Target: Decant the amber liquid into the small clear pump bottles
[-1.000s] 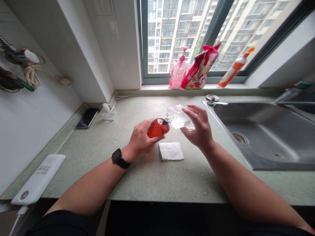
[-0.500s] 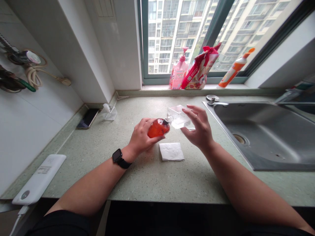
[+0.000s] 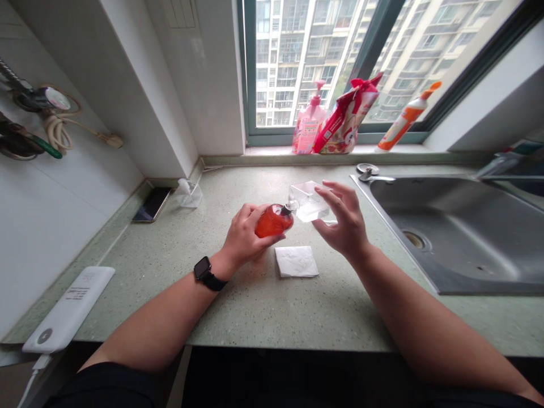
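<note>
My left hand (image 3: pixel 243 235) is wrapped round a bottle of orange-red liquid (image 3: pixel 274 222). The bottle is tipped to the right, and its dark neck meets the mouth of a clear, square-sided bottle (image 3: pixel 312 205). Fingers and thumb of my right hand (image 3: pixel 346 221) curve round the far side of that clear bottle and grip it; it leans toward the orange one. Whether liquid is flowing between them I cannot tell. Below the two bottles a folded white tissue (image 3: pixel 296 262) lies flat on the speckled green counter (image 3: pixel 272 317).
A steel sink (image 3: pixel 459 226) is set into the counter on the right. At the left lie a phone (image 3: pixel 152 204), a small clear piece with a white nozzle (image 3: pixel 188 194) and a white power bank (image 3: pixel 70 309). A pink pump bottle (image 3: pixel 308 127), a red bag (image 3: pixel 351 119) and an orange-white bottle (image 3: pixel 406 119) line the windowsill.
</note>
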Motion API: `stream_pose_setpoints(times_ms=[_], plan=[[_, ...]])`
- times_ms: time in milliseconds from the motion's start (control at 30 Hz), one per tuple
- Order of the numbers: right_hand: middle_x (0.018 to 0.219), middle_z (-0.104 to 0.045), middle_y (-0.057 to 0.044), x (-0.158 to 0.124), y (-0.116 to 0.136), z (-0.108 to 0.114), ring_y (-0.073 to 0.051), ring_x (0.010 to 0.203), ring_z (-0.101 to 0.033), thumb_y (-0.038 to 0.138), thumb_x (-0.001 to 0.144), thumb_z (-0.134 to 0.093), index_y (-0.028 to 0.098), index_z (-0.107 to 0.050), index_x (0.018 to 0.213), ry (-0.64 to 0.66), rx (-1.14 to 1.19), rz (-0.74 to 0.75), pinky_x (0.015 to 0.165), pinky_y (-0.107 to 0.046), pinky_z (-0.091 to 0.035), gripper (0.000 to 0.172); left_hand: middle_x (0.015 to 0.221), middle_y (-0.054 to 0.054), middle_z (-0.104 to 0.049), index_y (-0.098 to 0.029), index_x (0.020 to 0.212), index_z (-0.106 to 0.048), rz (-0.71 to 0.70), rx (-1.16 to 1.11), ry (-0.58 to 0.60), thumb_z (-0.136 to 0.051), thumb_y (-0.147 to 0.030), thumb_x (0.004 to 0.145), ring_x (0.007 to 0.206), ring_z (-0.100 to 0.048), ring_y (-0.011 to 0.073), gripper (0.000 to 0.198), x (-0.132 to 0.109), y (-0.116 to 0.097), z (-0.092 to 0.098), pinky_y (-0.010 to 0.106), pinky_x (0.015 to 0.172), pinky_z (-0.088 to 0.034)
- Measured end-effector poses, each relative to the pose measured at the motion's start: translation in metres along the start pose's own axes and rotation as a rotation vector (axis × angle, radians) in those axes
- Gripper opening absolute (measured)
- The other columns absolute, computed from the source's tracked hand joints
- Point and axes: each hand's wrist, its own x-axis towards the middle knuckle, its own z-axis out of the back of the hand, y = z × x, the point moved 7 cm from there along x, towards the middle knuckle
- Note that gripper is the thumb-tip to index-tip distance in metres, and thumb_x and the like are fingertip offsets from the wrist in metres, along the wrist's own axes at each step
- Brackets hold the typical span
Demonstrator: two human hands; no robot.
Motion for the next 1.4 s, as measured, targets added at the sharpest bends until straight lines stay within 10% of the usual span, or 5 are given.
stream_pose_setpoints(times_ms=[1400], plan=[[0.153, -0.054, -0.007, -0.0009, -0.0021, -0.0028, -0.035, 0.131, -0.064, 0.004, 0.086, -0.066, 0.05, -0.035, 0.166, 0.046, 0.001, -0.038, 0.099, -0.058, -0.068, 0.098, 0.125, 0.01, -0.065, -0.028, 0.147, -0.059, -0.002, -0.018, 0.016, -0.079, -0.066, 0.089, 0.117, -0.063, 0.0298, 0.071, 0.0005, 0.0002, -0.0008, 0.05, 0.107, -0.054]])
